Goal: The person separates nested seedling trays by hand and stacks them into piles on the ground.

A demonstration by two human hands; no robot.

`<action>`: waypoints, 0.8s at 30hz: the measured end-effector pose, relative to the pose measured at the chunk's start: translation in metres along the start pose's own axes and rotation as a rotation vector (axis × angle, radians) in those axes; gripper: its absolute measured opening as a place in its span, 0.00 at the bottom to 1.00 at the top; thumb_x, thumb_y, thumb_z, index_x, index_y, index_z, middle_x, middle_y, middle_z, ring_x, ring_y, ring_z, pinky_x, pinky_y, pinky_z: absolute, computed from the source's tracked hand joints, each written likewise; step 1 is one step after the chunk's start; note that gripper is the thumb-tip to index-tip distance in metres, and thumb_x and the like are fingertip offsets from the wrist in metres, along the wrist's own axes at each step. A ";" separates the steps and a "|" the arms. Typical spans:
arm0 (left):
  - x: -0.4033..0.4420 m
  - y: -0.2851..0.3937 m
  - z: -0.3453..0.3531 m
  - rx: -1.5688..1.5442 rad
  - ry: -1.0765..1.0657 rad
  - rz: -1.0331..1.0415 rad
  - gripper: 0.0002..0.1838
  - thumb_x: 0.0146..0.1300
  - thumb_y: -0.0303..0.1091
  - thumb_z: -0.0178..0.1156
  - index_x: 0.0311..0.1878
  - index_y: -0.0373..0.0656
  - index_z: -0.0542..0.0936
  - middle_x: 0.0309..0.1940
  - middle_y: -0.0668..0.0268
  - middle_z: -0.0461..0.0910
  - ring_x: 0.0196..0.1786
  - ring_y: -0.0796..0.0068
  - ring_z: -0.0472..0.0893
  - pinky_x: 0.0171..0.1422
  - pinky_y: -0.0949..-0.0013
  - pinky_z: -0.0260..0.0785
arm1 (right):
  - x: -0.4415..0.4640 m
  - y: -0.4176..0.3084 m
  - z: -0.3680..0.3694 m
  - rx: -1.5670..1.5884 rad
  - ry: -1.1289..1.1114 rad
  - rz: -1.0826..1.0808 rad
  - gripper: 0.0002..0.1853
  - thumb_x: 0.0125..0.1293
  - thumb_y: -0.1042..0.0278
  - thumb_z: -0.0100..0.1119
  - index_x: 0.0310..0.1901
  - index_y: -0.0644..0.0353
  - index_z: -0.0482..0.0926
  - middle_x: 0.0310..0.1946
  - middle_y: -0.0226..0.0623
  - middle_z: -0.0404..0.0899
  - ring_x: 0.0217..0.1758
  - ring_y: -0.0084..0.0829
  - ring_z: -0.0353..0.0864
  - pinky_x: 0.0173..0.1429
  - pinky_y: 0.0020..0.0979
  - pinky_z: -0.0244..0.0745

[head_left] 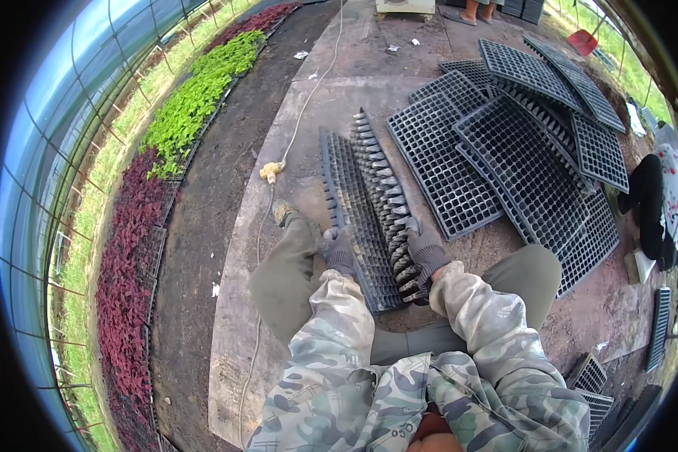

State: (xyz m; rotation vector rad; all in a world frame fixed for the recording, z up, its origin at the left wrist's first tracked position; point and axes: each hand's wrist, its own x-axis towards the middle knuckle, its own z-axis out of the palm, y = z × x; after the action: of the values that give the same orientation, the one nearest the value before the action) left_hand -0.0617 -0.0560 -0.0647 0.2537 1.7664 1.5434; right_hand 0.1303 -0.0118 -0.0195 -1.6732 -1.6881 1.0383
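Note:
Between my legs, black plastic seedling trays (352, 192) stand tilted on the ground, with dusty cells. Along their right side a row of pointed cell bottoms (384, 188) faces up and outward; I cannot tell whether this is a separate tray or part of a bent one. My left hand (337, 250), in a dark grey knit glove, is closed on the left edge. On the opposite side my right hand (426, 247), gloved alike, grips the right edge near the cell bottoms. Both sets of fingers are partly hidden.
A loose pile of seedling trays (520, 166) lies to the right. A cable with a yellow connector (270, 172) runs along the left. Beyond it grow red plants (132, 279) and green plants (196, 98). A person (655, 196) sits at the right; another's feet (467, 15) show at top.

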 end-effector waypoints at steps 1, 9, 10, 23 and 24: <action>-0.007 0.005 0.003 -0.004 -0.021 0.003 0.09 0.55 0.32 0.66 0.27 0.42 0.75 0.20 0.68 0.77 0.17 0.78 0.72 0.21 0.71 0.67 | 0.002 0.001 0.000 -0.004 0.021 0.001 0.17 0.70 0.56 0.51 0.50 0.61 0.77 0.41 0.54 0.81 0.48 0.50 0.80 0.53 0.39 0.72; -0.027 0.039 0.016 -0.153 -0.166 -0.139 0.09 0.59 0.34 0.63 0.31 0.45 0.71 0.14 0.66 0.73 0.08 0.75 0.68 0.08 0.71 0.61 | 0.027 0.035 -0.030 0.492 0.036 0.042 0.17 0.70 0.58 0.53 0.52 0.61 0.76 0.30 0.31 0.79 0.33 0.22 0.80 0.39 0.29 0.74; -0.039 0.046 0.021 -0.083 -0.168 -0.092 0.10 0.56 0.33 0.65 0.31 0.44 0.72 0.16 0.65 0.74 0.11 0.73 0.71 0.13 0.69 0.64 | 0.032 0.046 -0.024 0.502 0.008 0.039 0.18 0.70 0.56 0.52 0.52 0.60 0.75 0.32 0.35 0.80 0.35 0.28 0.81 0.42 0.32 0.74; -0.011 0.021 0.033 0.210 -0.107 0.205 0.11 0.52 0.27 0.64 0.37 0.42 0.73 0.32 0.62 0.75 0.31 0.72 0.76 0.33 0.66 0.70 | 0.034 -0.026 -0.108 -0.037 0.061 -0.038 0.19 0.69 0.51 0.49 0.53 0.54 0.76 0.41 0.47 0.81 0.48 0.41 0.81 0.53 0.37 0.72; -0.003 0.010 0.033 -0.187 -0.106 0.098 0.11 0.56 0.25 0.62 0.40 0.43 0.71 0.33 0.62 0.76 0.30 0.73 0.75 0.32 0.68 0.70 | 0.037 -0.031 -0.127 0.011 0.098 -0.087 0.19 0.68 0.52 0.49 0.56 0.52 0.74 0.44 0.47 0.81 0.51 0.44 0.80 0.55 0.39 0.72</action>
State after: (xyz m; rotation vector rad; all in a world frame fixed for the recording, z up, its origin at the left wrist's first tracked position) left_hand -0.0414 -0.0304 -0.0536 0.3267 1.5364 1.7212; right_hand 0.2134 0.0454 0.0712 -1.6018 -1.6736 0.9082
